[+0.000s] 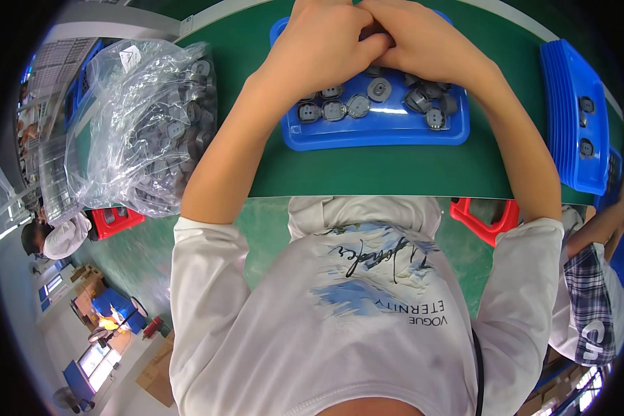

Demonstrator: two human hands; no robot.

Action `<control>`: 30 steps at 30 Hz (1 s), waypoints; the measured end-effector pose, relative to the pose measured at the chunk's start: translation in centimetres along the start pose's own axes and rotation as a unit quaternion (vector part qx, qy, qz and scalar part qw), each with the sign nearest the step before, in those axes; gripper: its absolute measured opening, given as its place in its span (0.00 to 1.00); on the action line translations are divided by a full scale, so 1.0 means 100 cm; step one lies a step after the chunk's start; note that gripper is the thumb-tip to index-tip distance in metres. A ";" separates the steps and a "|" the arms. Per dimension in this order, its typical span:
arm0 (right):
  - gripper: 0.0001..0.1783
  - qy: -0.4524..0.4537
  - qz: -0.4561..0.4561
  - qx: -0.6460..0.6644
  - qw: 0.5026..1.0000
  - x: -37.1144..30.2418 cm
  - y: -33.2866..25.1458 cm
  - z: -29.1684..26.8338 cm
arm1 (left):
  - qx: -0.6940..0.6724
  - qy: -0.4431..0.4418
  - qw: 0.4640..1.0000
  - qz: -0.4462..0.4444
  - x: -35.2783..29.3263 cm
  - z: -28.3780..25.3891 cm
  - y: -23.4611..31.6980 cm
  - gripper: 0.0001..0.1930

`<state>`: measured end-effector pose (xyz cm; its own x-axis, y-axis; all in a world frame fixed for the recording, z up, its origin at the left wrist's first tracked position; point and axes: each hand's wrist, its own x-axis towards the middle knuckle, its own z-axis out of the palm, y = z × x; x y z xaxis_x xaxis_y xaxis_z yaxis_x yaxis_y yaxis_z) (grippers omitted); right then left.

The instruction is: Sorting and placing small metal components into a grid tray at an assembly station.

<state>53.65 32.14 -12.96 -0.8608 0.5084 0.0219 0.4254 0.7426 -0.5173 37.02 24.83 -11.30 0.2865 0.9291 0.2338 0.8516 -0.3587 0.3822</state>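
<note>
Both my hands meet at the top edge over a shallow blue tray (374, 139) on a green tabletop. My left hand (324, 47) is closed, its thumb bent inward toward the other hand. Curled beside it is my right hand (423, 43). The fingertips are hidden or cut off by the picture's edge, so whatever they hold cannot be made out. In the tray below lie several small grey round parts with holes, including a disc-like grey part (379, 89) near the middle. A tighter cluster of grey parts (426, 100) sits to the right.
To the left stands a clear plastic bag (135, 125) full of similar grey parts. A stack of blue trays (568, 118) at the right holds a few grey parts on top. Another person's plaid sleeve (588, 298) shows at far right. A red stool (489, 218) is below the table edge.
</note>
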 end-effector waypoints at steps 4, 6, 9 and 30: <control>0.18 0.064 -0.007 0.004 0.998 -0.002 -0.006 0.001 | 0.019 0.028 0.999 0.001 0.006 0.014 -0.004 0.11; 0.18 0.042 0.033 0.003 0.999 -0.003 -0.012 -0.005 | 0.020 0.018 0.999 -0.017 0.008 0.015 -0.002 0.10; 0.19 0.002 0.050 0.030 0.998 -0.005 -0.017 -0.019 | 0.013 0.014 1.000 -0.014 0.008 0.013 0.000 0.09; 0.08 0.001 -0.056 -0.004 0.998 -0.004 0.005 -0.015 | -0.034 0.028 0.997 0.062 -0.016 0.007 -0.023 0.04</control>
<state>54.62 32.99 -12.00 -0.9024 0.4231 0.0814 0.3286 0.7979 -0.5053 34.86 24.22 -13.15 0.3622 0.8711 0.3316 0.7781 -0.4785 0.4070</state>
